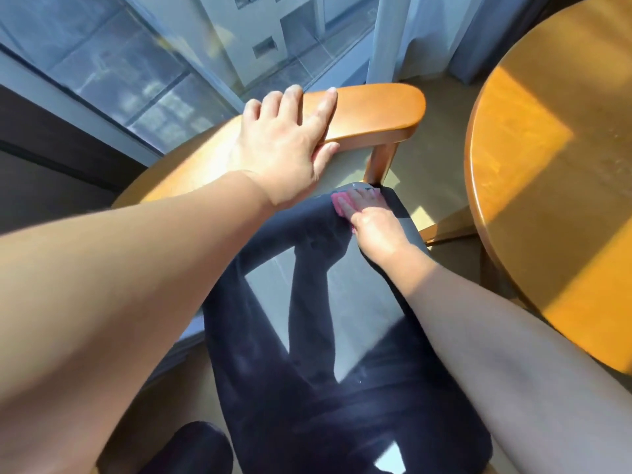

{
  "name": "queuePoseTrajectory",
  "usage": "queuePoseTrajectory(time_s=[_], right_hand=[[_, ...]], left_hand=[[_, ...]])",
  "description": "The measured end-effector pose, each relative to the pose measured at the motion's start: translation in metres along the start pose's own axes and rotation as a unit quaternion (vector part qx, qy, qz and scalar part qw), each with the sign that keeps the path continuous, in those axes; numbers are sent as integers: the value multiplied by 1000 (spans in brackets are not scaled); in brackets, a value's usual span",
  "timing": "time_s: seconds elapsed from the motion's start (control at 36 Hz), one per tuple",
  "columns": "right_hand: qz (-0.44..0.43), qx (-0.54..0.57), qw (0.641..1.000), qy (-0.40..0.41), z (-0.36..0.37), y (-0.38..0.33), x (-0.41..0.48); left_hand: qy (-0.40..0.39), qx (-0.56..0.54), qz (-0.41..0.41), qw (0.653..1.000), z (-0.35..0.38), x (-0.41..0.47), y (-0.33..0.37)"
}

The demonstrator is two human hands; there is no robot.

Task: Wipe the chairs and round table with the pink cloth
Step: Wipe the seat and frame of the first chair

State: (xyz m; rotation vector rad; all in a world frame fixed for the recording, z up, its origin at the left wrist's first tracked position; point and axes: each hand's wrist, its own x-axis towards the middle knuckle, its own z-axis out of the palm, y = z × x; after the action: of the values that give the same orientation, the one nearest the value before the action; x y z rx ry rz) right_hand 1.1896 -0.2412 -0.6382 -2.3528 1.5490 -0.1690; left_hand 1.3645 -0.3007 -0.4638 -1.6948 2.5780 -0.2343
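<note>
A wooden chair with a curved orange-brown armrest point(376, 111) and a dark grey seat point(342, 302) fills the middle of the view. My left hand point(287, 145) lies on top of the armrest, fingers spread over it and thumb hooked under its near edge. My right hand point(369, 220) presses the pink cloth point(340, 201) flat on the far end of the seat, near the armrest post. Only a small strip of the cloth shows past my fingers. The round wooden table point(547, 172) stands to the right, lit by sun patches.
A large window point(143, 63) and a pale curtain point(403, 32) run behind the chair. Beige floor point(441, 165) shows between chair and table. A dark rounded shape point(191, 449) sits at the bottom left, beside the seat's near end.
</note>
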Motion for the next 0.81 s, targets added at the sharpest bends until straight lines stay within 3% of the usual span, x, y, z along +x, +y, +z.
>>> queuePoseTrajectory(time_s=[0.14, 0.25, 0.33, 0.58, 0.67, 0.72, 0.81], right_hand=[[14, -3, 998, -63, 0, 8, 30], [8, 62, 998, -7, -3, 12, 10], [53, 27, 998, -27, -7, 7, -14], [91, 52, 994, 44, 4, 30, -113], [124, 68, 990, 28, -2, 31, -151], [166, 136, 976, 26, -4, 30, -184], [223, 162, 960, -49, -1, 29, -218]], left_hand=[[0, 0, 3, 1000, 0, 0, 0], [3, 6, 2, 1000, 0, 0, 0], [-3, 10, 2, 1000, 0, 0, 1], [-15, 1, -1, 1000, -5, 1, 3], [-25, -5, 4, 1000, -5, 2, 12], [-39, -15, 3, 999, -6, 5, 24], [-59, -20, 1, 998, -9, 7, 32]])
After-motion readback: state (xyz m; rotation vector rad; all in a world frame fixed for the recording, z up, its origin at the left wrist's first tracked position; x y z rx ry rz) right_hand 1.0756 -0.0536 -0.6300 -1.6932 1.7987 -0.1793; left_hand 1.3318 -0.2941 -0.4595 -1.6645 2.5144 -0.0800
